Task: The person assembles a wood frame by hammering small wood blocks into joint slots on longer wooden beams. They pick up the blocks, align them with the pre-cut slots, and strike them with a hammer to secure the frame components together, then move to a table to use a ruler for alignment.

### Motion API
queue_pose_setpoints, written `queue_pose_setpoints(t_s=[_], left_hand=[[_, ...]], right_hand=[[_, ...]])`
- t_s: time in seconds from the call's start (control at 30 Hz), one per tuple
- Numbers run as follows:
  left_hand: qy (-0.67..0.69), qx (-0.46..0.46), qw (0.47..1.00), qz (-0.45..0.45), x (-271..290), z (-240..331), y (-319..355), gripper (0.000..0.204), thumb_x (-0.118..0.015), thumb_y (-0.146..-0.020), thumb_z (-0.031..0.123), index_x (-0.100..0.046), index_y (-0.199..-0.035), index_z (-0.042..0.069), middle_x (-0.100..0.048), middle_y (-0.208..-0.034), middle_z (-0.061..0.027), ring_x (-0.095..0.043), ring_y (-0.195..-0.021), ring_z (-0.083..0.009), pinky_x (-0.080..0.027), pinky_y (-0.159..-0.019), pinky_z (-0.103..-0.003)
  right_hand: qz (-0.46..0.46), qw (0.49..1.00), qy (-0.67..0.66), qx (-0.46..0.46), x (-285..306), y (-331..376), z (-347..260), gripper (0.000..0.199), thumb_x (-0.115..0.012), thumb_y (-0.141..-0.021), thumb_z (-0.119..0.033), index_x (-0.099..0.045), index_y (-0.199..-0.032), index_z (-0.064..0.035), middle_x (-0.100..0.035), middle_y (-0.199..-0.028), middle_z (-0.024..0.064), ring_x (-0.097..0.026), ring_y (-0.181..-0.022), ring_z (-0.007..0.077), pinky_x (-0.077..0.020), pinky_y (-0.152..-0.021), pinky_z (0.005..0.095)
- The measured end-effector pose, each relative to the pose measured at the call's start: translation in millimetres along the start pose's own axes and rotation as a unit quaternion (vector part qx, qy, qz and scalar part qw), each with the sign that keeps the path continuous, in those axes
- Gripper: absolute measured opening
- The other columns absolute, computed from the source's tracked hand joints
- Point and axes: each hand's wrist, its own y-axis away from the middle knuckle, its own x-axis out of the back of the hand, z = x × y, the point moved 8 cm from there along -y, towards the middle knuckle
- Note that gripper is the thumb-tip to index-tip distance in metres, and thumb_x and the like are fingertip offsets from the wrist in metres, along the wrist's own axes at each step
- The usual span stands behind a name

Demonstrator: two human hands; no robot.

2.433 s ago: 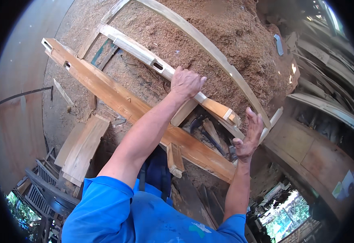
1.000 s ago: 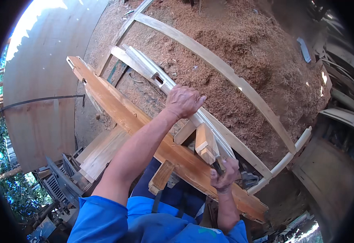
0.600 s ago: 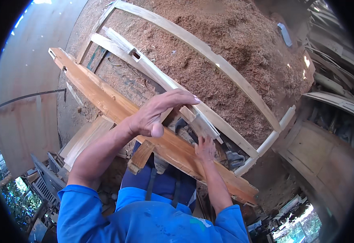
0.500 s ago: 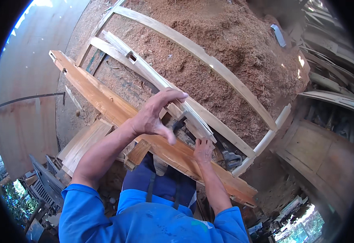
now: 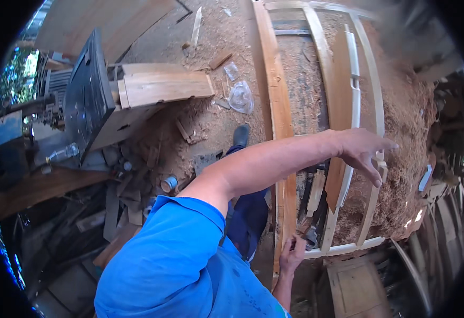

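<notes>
Left hand (image 5: 362, 151): arm stretched across the view, palm down, fingers spread wide, holding nothing; it hovers over the frame's pale rails.
Right hand (image 5: 291, 254): low, forearm coming up from the bottom edge, fingers curled on the lower end of the beam (image 5: 281, 114); how tight the grip is cannot be told.
Frame (image 5: 367, 95): curved wooden frame lying on sawdust (image 5: 407, 122), just right of the beam.
Rails: three long pale ones run side by side, joined by one crosspiece at the near end.
Beam: one, long and orange-brown.
Offcuts: one short piece (image 5: 315, 192) between beam and frame.
Boards (image 5: 163, 85): a stack, well apart at left.
</notes>
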Motion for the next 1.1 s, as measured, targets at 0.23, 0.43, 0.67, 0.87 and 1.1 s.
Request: queue_pose_setpoints(t_s=[0.23,0.43,0.67,0.87,1.1], left_hand=[[0.233,0.167,0.843,0.454,142.3,-183.4,336.7,0.033,-0.053,-0.106,0.024,-0.059,-0.131,0.004,-0.070,-0.115,-0.0131,-0.068,-0.105,-0.0199,-0.056,-0.094,-0.033],[-0.053,0.733,0.573,0.363,-39.9,-339.4,771.7,0.037,-0.057,-0.099,0.032,-0.062,-0.118,0.000,-0.069,-0.113,-0.0227,-0.067,-0.104,-0.0360,-0.054,-0.091,-0.045],[0.071,0.789,0.602,0.098,-278.2,-370.6,892.5,0.035,-0.059,-0.095,0.032,-0.065,-0.119,0.007,-0.068,-0.113,-0.0222,-0.064,-0.109,-0.0405,-0.050,-0.093,-0.049],[0.012,0.798,0.571,0.193,-282.4,-547.2,997.9,0.044,-0.064,-0.083,0.013,-0.060,-0.127,0.004,-0.067,-0.107,-0.0262,-0.064,-0.103,-0.0430,-0.049,-0.094,-0.049],[-0.011,0.678,0.725,0.122,-372.7,-683.6,1020.9,0.048,-0.067,-0.082,0.028,-0.066,-0.124,0.004,-0.061,-0.134,-0.0190,-0.053,-0.127,-0.0373,-0.042,-0.107,-0.045]], right_hand=[[-0.259,0.962,-0.048,-0.072,-141.5,48.2,-48.6,0.019,-0.066,-0.088,-0.006,-0.069,-0.106,-0.0025,-0.064,-0.088,0.0166,-0.066,-0.073,0.0296,-0.0543,-0.069,0.0395],[-0.364,0.928,0.003,-0.073,-269.0,31.3,-51.2,0.018,-0.067,-0.090,-0.010,-0.070,-0.106,-0.0033,-0.070,-0.090,0.0158,-0.068,-0.075,0.0256,-0.0542,-0.071,0.0360],[-0.366,0.880,0.001,-0.303,-320.9,19.6,21.1,0.019,-0.068,-0.091,-0.010,-0.070,-0.109,-0.0040,-0.066,-0.084,0.0064,-0.059,-0.074,0.0136,-0.0521,-0.071,0.0304],[-0.274,0.856,-0.011,-0.438,-348.3,-21.9,62.4,0.018,-0.066,-0.094,-0.012,-0.067,-0.109,-0.0019,-0.059,-0.080,0.0013,-0.056,-0.065,0.0069,-0.0467,-0.054,0.0247],[-0.335,0.904,0.137,-0.228,-395.5,-75.5,27.9,0.013,-0.065,-0.090,-0.005,-0.066,-0.101,0.0020,-0.062,-0.081,0.0080,-0.059,-0.064,0.0121,-0.0470,-0.059,0.0273]])
